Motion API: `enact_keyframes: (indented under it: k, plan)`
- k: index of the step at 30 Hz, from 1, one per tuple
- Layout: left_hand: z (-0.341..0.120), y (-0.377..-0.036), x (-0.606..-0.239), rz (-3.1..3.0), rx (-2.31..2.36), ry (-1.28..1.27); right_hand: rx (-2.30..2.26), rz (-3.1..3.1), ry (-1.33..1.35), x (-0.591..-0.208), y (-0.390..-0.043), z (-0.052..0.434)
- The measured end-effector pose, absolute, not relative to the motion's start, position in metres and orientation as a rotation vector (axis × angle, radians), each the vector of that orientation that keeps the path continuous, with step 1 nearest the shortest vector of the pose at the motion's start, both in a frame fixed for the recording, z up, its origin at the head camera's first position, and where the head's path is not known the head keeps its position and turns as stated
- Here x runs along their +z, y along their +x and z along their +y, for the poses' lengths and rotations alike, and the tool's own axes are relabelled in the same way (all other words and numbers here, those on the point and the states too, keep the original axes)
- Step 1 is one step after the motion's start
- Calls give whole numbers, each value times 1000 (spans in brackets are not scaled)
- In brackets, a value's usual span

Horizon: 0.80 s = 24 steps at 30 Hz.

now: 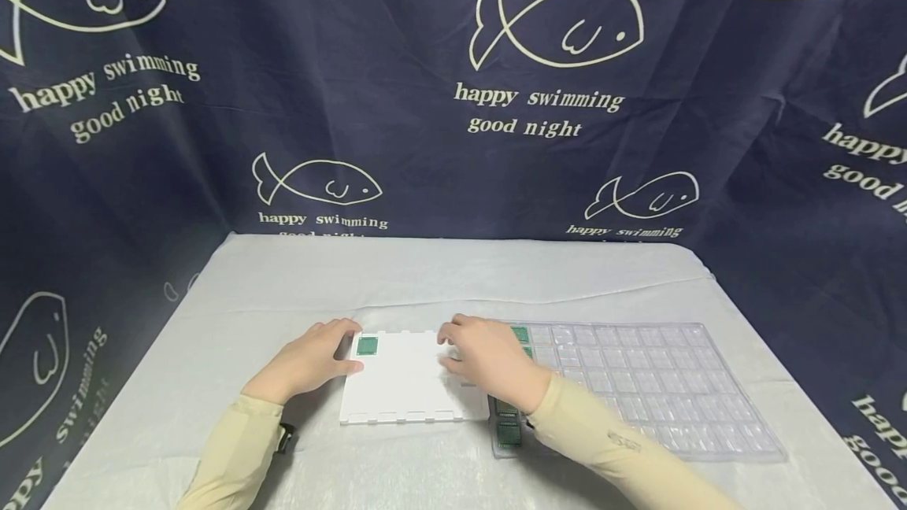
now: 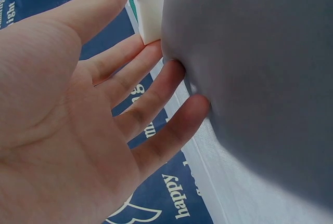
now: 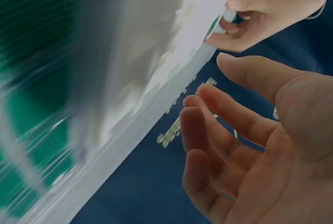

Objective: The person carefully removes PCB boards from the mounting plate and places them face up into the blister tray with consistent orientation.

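Observation:
A flat white board (image 1: 407,380) with notched edges lies on the table. On its far left corner sits a small green circuit board (image 1: 367,345). My left hand (image 1: 315,356) holds the white board at that corner, thumb at the left edge and fingers by the far side; in the left wrist view the board's pale corner (image 2: 150,11) shows between thumb and fingers. Over the right part of the board hovers my right hand (image 1: 489,356), its fingers loosely bent. The right wrist view shows nothing between the thumb and fingers of this right hand (image 3: 260,135).
To the right, a clear plastic tray (image 1: 662,392) with rows of small compartments lies beside the white board. Several green circuit boards (image 1: 509,435) fill its left column, partly hidden by the right hand. A dark blue printed cloth (image 1: 425,116) hangs behind the white-covered table (image 1: 283,282).

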<state>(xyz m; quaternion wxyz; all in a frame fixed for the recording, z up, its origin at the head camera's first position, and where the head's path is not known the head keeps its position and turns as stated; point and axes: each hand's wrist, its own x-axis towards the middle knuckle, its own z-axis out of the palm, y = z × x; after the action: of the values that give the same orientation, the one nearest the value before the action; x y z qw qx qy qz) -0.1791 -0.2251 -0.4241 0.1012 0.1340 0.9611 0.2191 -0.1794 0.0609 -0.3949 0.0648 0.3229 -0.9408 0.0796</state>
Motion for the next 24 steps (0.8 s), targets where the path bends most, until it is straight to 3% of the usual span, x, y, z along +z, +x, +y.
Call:
enact_keyframes:
  k: [13, 24]
  plan:
    - [-225, -180, -424, 2830, 646, 378, 89, -2837, 1077, -399, -202, -18]
    - [-226, -180, -423, 2813, 656, 378, 92, -2880, 1110, -418, -211, -46]
